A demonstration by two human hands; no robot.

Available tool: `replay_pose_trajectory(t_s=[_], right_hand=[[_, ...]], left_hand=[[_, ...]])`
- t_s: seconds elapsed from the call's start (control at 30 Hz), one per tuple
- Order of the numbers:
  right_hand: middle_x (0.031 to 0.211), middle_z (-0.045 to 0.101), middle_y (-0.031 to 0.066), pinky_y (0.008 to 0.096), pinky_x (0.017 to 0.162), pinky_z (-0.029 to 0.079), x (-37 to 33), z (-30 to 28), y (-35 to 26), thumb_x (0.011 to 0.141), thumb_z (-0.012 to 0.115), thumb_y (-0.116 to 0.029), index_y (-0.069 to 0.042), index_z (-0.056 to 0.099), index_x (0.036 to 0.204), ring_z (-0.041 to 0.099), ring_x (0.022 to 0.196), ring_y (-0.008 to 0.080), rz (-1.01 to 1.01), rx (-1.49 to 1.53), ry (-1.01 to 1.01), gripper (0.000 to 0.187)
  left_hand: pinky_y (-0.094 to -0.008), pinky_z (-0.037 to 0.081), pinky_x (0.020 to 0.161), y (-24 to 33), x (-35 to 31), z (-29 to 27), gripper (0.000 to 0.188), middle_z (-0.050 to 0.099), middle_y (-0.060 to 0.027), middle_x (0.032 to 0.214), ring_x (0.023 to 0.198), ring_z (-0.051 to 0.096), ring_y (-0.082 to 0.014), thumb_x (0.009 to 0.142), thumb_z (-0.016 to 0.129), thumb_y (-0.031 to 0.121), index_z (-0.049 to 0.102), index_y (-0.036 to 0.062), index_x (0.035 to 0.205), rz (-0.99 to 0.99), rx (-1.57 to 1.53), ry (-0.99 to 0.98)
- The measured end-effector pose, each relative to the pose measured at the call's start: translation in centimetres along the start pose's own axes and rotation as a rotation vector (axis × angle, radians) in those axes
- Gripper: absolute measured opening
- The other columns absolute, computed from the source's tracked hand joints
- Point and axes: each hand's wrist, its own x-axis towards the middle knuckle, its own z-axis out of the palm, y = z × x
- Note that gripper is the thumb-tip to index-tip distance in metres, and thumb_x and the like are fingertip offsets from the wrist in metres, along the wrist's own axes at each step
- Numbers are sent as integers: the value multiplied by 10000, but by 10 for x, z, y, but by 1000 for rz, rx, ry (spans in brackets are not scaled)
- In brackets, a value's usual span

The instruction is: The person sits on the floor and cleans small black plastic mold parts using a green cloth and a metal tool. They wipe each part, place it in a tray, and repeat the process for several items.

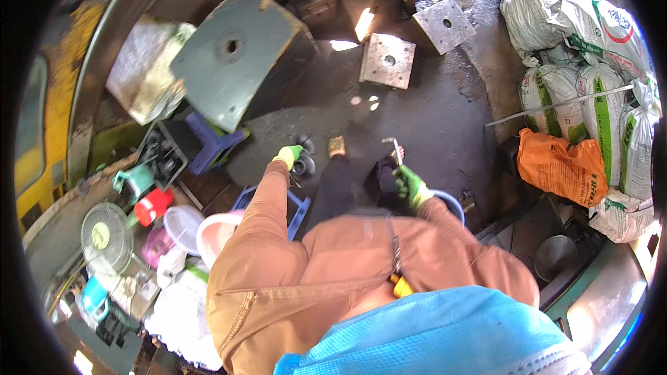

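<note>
**Right hand (pixel 413 187) on a bent metal bar (pixel 397 151), left hand (pixel 287 157) down at a dark round part (pixel 303 166)**

So here's the view looking straight down. Both hands wear green gloves. The right one is wrapped around the lower end of that bar, fingers curled in; the hooked top pokes up past the glove, well to the right of the round part. The left arm is stretched out and its glove is right at the round part, which sits low by the floor (pixel 431 114). Honestly can't tell whether those fingers are gripping it or just touching, or how far open they are.

Around that: a blue plastic frame (pixel 300 214) beside the left forearm, and the rim of a blue tub (pixel 450 203) near the right arm. Further ahead there are two square metal blocks (pixel 389 62) with holes in the middle, plus a big grey plate (pixel 236 73) to the left. Over on the right, stuffed white sacks (pixel 599 101) are piled up with an orange sack (pixel 561 167) just in front. Far left, a fan (pixel 108 237).
</note>
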Motion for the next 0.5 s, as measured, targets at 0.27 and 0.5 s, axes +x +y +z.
replay_pose_trajectory(t_s=[0.27, 0.5], right_hand=[[640, 474, -63, 249, 452, 311, -101, 37, -82, 882, 585, -403, -159, 620, 937, 406, 506, 61, -212, -691, 134, 252], [727, 520, -27, 245, 536, 371, -26, 41, -127, 893, 613, -333, -59, 617, 919, 451, 615, 88, -331, -472, 128, 276]], left_hand=[[-346, 479, 569, -200, -147, -84, 205, 649, -25, 719, 619, 596, -190, 846, 517, 253, 649, 127, 751, -262, -855, 11], [-352, 447, 790, -226, -229, -66, 467, 672, -80, 852, 819, 603, -212, 895, 532, 464, 695, 40, 1007, -85, -400, 412]])
